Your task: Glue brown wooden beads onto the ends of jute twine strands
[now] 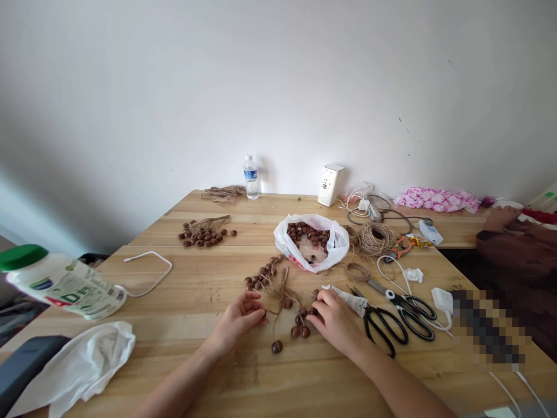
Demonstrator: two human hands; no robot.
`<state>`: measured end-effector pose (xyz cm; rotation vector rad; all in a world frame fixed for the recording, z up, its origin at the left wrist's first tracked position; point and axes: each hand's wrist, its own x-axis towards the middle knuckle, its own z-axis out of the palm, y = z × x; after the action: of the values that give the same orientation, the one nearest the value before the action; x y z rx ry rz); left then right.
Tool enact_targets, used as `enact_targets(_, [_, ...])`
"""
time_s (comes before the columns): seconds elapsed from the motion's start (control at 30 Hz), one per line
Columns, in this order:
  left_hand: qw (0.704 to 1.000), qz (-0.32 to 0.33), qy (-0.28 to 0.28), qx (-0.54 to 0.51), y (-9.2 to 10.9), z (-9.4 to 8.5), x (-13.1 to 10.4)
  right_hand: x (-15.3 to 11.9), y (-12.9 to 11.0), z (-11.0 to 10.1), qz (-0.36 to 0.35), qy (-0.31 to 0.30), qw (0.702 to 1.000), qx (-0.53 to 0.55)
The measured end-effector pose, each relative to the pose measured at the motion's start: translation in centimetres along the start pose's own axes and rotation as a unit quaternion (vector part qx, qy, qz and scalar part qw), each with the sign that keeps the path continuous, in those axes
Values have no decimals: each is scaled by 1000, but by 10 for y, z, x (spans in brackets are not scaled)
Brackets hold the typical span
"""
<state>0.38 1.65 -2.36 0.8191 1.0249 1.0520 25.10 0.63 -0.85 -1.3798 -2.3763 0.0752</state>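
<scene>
In front of me lies a bunch of shiny brown nuts (pixel 305 331) tied on lengths of jute twine (pixel 284 285). My left hand (pixel 241 318) is at the bunch's left side, thumb and fingertips pinched at a thin strand running from it; a small dark spot shows at the fingertips. My right hand (pixel 335 319) is closed around a brown nut at the bunch's right side, its fingers partly covering the nuts there. A single nut (pixel 277 346) rests nearer to me, between the hands. More strung nuts (pixel 261 277) spread behind my left hand.
Behind stands a white plastic bag (pixel 311 264) of loose nuts. Two pairs of black-handled scissors (pixel 415 315), a white tube (pixel 348 301) and a twine coil (pixel 376 238) lie right. A finished-looking nut bunch (pixel 204 232), water bottle (pixel 251 180) and large white bottle (pixel 65 284) are left.
</scene>
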Motion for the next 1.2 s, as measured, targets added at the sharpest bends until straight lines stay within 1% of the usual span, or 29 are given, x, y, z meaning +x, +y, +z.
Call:
enact_targets(0.2, [1000,-4,22,-8,1,3,-2,-2,10,-2,-10,40,995,95])
enact_targets(0.33, [999,-13,34,-14,-4,1,0,-4,17,0,-13,46,990,134])
enact_targets(0.4, [999,-17,45,-22,-7,-2,2,-5,19,1,-5,43,990,137])
enact_targets(0.47, [998,-35,53,-19,-9,-5,4,-5,19,3,6,41,990,135])
enact_targets(0.57, [997,-40,60,-26,-10,-6,5,-5,19,4,20,41,990,134])
enact_targets(0.8, [996,-27,73,-54,0,8,-2,-3,20,2,30,55,987,148])
enact_targets(0.9, [995,-22,72,-62,3,11,-3,-3,21,1,46,47,985,160])
enact_targets(1.03, [996,-28,60,-67,1,9,-2,-2,24,1,72,51,983,159])
enact_targets(1.2, [997,-24,50,-58,1,4,-3,-1,27,2,68,41,983,163])
